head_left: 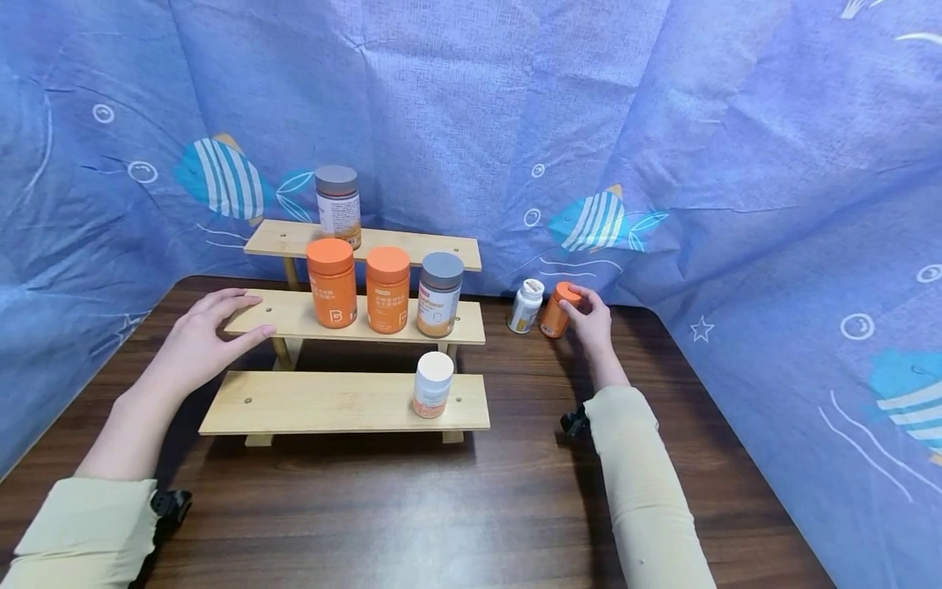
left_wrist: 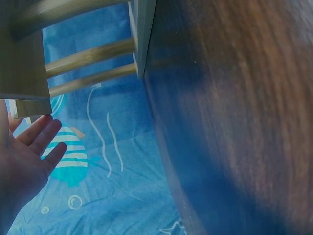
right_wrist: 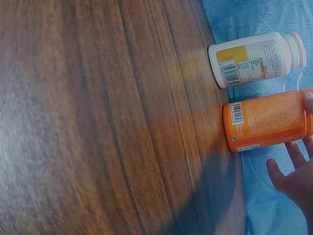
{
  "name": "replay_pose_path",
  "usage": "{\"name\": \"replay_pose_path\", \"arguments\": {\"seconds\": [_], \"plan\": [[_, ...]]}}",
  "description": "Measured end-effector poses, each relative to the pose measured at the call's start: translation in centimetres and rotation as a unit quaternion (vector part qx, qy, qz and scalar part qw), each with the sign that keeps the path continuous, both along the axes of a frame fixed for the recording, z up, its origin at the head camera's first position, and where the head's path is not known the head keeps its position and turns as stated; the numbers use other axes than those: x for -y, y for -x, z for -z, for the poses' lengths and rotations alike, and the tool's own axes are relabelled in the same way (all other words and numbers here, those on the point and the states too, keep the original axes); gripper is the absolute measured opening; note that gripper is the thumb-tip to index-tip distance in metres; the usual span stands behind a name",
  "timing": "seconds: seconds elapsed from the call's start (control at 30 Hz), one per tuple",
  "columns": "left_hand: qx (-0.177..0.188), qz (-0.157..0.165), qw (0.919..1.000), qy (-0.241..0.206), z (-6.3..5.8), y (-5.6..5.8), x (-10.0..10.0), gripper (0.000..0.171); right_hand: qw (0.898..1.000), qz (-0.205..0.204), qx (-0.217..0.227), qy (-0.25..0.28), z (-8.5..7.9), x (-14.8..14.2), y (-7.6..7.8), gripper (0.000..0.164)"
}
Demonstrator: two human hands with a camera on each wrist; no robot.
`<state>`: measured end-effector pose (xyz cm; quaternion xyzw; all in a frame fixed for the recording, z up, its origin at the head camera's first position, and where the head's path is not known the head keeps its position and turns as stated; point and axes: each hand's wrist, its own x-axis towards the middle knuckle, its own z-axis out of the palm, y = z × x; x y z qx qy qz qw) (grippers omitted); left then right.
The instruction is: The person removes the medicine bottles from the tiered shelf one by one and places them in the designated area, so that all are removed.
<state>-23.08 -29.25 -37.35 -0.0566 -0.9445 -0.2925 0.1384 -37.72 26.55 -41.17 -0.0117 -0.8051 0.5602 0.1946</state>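
At the right back of the table, my right hand point(head_left: 591, 321) grips an orange bottle point(head_left: 555, 317) near its cap, thumb and fingers on either side. The orange bottle point(right_wrist: 264, 121) stands upright on the table in the right wrist view. Close beside it is a white bottle point(head_left: 524, 309) with a yellow and white label. My left hand point(head_left: 202, 339) is at the left end of the middle step of a wooden stepped rack point(head_left: 316, 401), its fingers extended and touching that end. The left wrist view has the fingers of this hand point(left_wrist: 29, 152) by the step's end.
Two orange bottles point(head_left: 331, 286) and a grey-capped bottle point(head_left: 440, 296) stand on the middle step. Another grey-capped bottle point(head_left: 338, 209) is on the top step, a white bottle point(head_left: 432, 386) on the bottom one. Blue fish-print cloth point(head_left: 471, 123) hangs behind the dark wooden table point(head_left: 383, 507).
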Motion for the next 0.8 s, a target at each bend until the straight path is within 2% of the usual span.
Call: {"name": "replay_pose_path", "arguments": {"seconds": [0.2, 0.37, 0.47, 0.6, 0.7, 0.8], "plan": [[0.003, 0.000, 1.0000, -0.001, -0.1, 0.0, -0.2, 0.068, 1.000, -0.007, 0.005, -0.010, -0.3, -0.3, -0.1, 0.040], [0.002, 0.001, 1.0000, -0.004, -0.2, -0.1, -0.3, 0.067, 1.000, -0.031, 0.002, -0.004, -1.1, -0.4, -0.4, 0.039], [0.002, 0.001, 1.0000, -0.004, -0.1, -0.1, -0.3, 0.068, 0.999, -0.046, 0.006, -0.010, -2.0, -0.4, -0.7, 0.041], [0.003, 0.000, 1.0000, -0.004, 0.0, 0.0, -0.2, 0.068, 0.998, -0.059, 0.015, -0.027, -4.0, 0.0, -1.8, 0.043], [0.005, 0.002, 1.0000, -0.005, -0.1, 0.0, -0.1, 0.068, 0.997, -0.060, 0.010, -0.037, -4.5, -0.1, -1.7, 0.044], [0.007, 0.003, 1.0000, -0.005, -0.1, 0.0, -0.1, 0.069, 0.997, -0.051, -0.001, -0.049, -4.2, -0.6, -0.9, 0.045]]}}
